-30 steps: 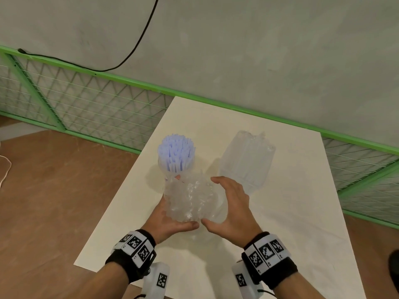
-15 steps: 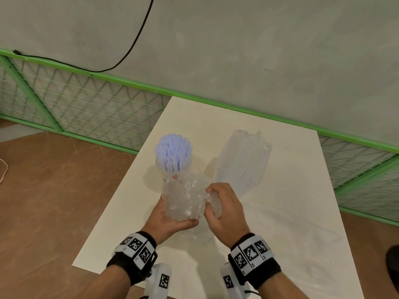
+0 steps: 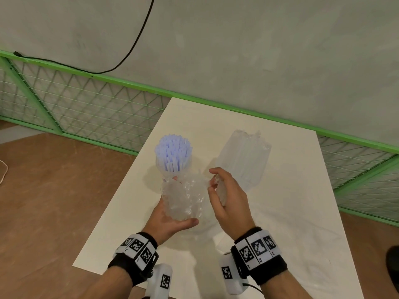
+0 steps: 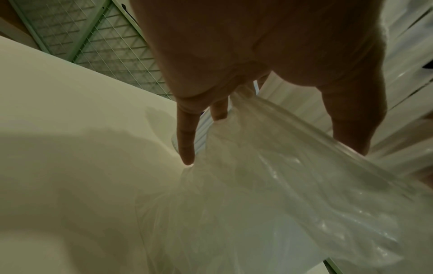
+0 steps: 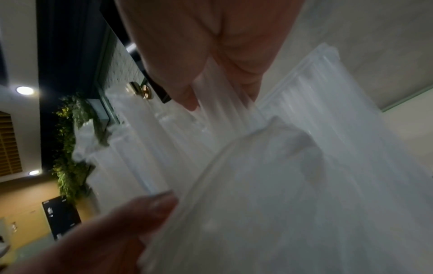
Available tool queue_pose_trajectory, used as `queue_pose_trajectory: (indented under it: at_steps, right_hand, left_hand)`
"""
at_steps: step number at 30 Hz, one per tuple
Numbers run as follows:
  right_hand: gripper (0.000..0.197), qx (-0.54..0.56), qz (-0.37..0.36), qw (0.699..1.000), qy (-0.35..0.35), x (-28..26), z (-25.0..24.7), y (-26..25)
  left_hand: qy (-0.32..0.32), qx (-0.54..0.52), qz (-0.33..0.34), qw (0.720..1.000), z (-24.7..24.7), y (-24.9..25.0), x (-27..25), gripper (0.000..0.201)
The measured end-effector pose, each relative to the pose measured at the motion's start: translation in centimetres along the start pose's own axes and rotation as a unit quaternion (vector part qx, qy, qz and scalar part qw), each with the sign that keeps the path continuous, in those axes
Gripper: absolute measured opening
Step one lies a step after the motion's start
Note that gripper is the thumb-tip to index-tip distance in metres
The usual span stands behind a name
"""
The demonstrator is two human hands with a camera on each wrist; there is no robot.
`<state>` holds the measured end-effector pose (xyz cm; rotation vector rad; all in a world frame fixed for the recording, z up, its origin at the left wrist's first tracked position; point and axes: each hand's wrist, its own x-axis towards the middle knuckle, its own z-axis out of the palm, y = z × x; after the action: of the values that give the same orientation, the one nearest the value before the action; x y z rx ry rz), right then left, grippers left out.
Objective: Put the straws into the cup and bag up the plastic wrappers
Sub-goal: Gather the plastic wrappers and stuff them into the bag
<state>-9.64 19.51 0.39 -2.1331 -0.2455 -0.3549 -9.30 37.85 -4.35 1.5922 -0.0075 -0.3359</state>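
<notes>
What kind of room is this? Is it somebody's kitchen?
Probably not a kitchen. It looks more like a bare workroom or test space: a plain white table stands against a grey concrete wall, with a green wire-mesh fence along the bottom and a loose black cable hanging down.

Pale blue straws (image 3: 173, 153), standing upright and tightly bunched in a clear cup (image 3: 172, 172) near the table's left edge. Crumpled clear plastic wrappers (image 3: 184, 196) stuffed in a see-through bag (image 3: 219, 186), just in front of the cup. Another clear wrapper (image 3: 243, 157) lying flat to the right, well apart from the cup.
</notes>
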Motion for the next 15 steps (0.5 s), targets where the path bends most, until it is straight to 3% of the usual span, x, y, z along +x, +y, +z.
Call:
queue_pose_trajectory:
  at_steps: [7,11,15]
  right_hand:
    - [0.030,-0.007,-0.001,0.999,-0.042,1.6,-1.2,-0.8]
    - [0.021,0.025,-0.004,0.999,0.024,2.7,-2.2,-1.6]
    - [0.027,0.071,0.007,0.995,0.074,4.1,-3.5,-1.8]
  left_hand:
    - [-0.002,0.006,-0.004,1.000,-0.1,0.1,0.0,0.101]
    - [0.001,0.002,-0.010,1.000,-0.2,-0.2,0.0,0.106]
    - [0.001,-0.009,-0.012,1.000,-0.1,-0.1,-0.1,0.108]
